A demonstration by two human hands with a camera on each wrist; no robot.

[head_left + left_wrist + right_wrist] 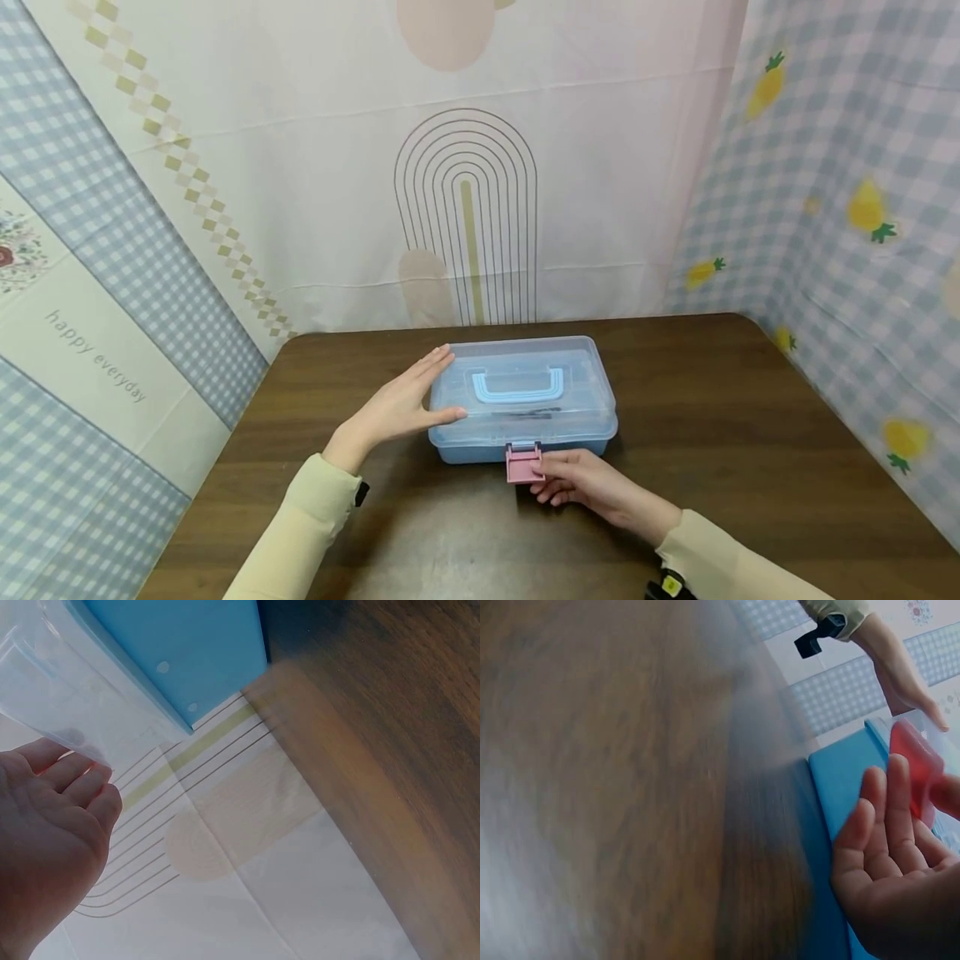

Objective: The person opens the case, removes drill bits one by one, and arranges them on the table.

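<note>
A plastic storage box with a clear lid (517, 357) and a blue base (472, 453) sits on the table, its lid down. On the lid lies a light-blue carry handle (519, 395). The left hand (397, 406) spans the lid's left side, fingers and thumb extended; the left wrist view shows its fingertips at the lid's edge. At the front, a pink latch (522, 469) is swung outward from the box. The right hand (592, 485) pinches this latch between thumb and fingers. Dark slender items show faintly through the lid.
The dark wooden table (705, 400) extends on both sides of the box. A white printed cloth (600, 192) hangs behind it. Checked cloths (847, 275) cover both sides.
</note>
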